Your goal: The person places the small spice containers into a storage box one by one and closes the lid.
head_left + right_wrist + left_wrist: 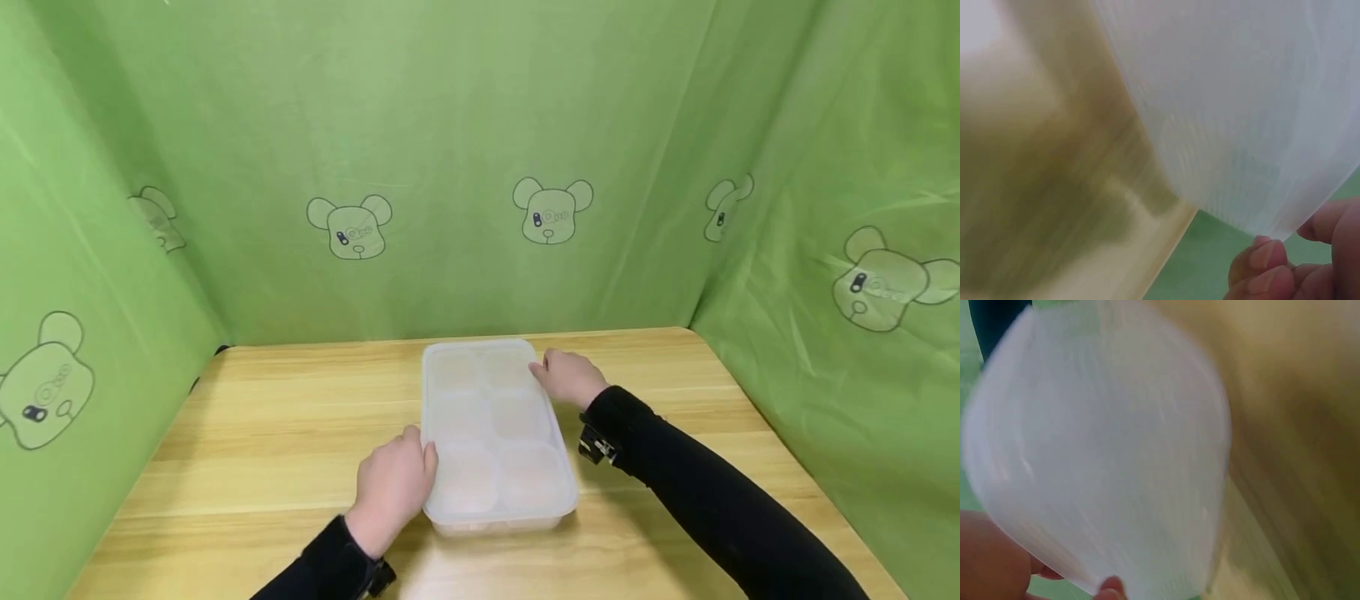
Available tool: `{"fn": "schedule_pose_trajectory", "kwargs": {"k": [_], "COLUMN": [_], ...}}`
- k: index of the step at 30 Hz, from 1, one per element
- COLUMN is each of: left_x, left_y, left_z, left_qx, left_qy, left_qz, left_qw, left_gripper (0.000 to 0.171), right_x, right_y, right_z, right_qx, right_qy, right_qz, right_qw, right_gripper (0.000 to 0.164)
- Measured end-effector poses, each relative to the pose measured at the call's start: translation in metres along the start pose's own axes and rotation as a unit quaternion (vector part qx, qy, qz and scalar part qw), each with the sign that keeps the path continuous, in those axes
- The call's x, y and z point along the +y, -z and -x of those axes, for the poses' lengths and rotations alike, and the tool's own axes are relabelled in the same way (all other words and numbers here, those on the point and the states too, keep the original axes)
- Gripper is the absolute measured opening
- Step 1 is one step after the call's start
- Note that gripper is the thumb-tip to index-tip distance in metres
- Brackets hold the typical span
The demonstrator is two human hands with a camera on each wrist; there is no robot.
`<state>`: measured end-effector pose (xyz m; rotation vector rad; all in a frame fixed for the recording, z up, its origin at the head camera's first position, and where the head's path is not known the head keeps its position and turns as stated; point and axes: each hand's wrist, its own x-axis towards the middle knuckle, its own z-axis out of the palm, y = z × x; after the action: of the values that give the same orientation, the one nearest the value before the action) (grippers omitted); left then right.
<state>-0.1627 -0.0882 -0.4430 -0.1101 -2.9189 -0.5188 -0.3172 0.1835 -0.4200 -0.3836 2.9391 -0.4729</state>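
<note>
A translucent white plastic storage box (491, 433) with a frosted lid lies lengthwise in front of me, six rounded sections showing faintly through the lid. Halfway down its left long side, my left hand (395, 477) grips the rim, thumb along the lid's edge. The right hand (570, 377) holds the opposite rim nearer the far corner. From the left wrist, the box (1097, 444) fills the view, blurred, with a fingertip (1110, 589) at its edge. In the right wrist view, thumb and curled fingers (1266, 265) pinch around the rim of the box (1235, 125).
Beneath the box is a light wood-grain table (285, 433). Green cloth walls (450, 108) printed with bear heads rise behind the table and along both sides. Black sleeves (720, 500) cover both arms, and a small dark device (596, 446) sits at the right wrist.
</note>
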Motion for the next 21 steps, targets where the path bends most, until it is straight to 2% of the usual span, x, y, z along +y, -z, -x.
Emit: {"fn": "schedule_pose_trajectory", "kwargs": {"k": [3,7,11,16,21], "left_x": [0.005,0.011,0.015,0.016,0.017], "left_y": [0.006,0.011,0.015,0.019,0.020], "left_z": [0.016,0.037,0.053,0.064,0.068], "left_qx": [0.003,0.007,0.016,-0.002,-0.044], "left_qy": [-0.013,-0.033,-0.047,-0.038,-0.020], "left_qz": [-0.008,-0.020,-0.035,-0.042,-0.018], "left_qw": [0.9999,0.9992,0.9981,0.9984,0.9987], "left_gripper": [0.029,0.036,0.032,0.041,0.047], "right_x": [-0.002,-0.005,-0.006,-0.006,-0.005], "right_y": [0.003,0.006,0.006,0.005,0.001], "right_z": [-0.009,-0.018,-0.026,-0.036,-0.041], "right_qx": [0.012,0.020,0.028,0.030,0.037], "right_qy": [-0.002,-0.005,-0.007,0.023,0.071], "right_qz": [0.002,0.009,0.020,0.018,0.029], "right_qw": [1.000,1.000,0.999,0.999,0.996], "right_gripper": [0.032,0.028,0.033,0.040,0.037]}}
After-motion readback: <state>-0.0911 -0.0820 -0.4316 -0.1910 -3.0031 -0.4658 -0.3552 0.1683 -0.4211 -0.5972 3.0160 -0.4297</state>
